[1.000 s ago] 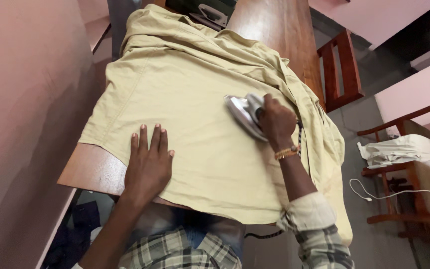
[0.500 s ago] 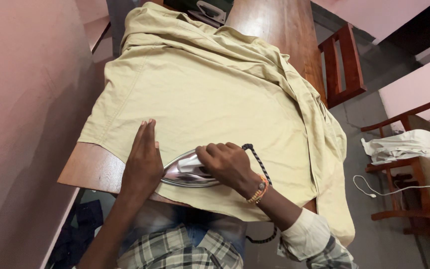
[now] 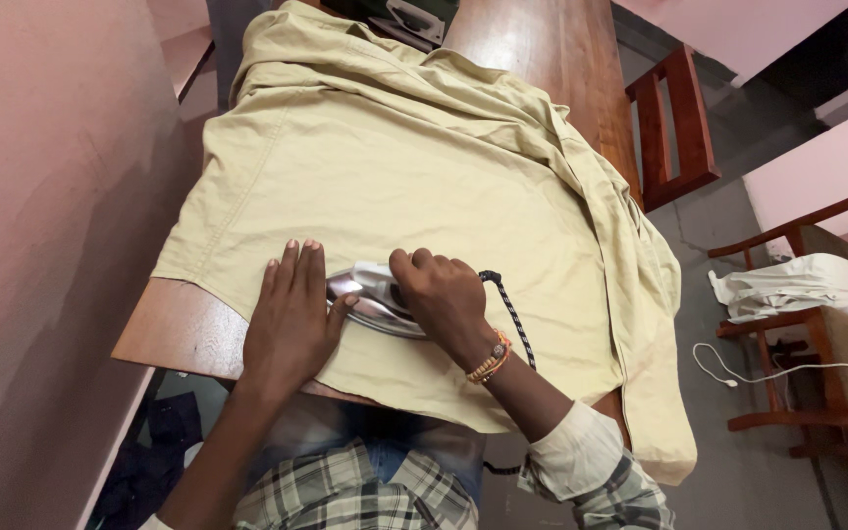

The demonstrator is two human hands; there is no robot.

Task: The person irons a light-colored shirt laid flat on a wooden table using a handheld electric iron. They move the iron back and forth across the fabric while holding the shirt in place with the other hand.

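A pale khaki shirt [image 3: 395, 167] lies spread over a brown wooden table [image 3: 174, 329]. My right hand [image 3: 441, 294] grips the handle of a shiny metal iron [image 3: 365, 299], which rests on the cloth near the table's front edge. A black-and-white braided cord [image 3: 507, 309] trails from the iron past my wrist. My left hand [image 3: 291, 319] lies flat on the shirt, fingers together, its fingertips right beside the iron's tip.
A pink wall [image 3: 41, 245] runs close along the left. Wooden chairs [image 3: 674, 128] stand on the right; one chair [image 3: 817, 324] holds folded white cloth [image 3: 787, 285]. A white cable [image 3: 768, 378] lies on the grey floor. A dark object [image 3: 409, 20] sits at the table's far end.
The iron came from the shirt's right-middle down to the front edge, then shifted slightly up and left. My left hand stayed pressed on the cloth, turning on edge and then flat again.
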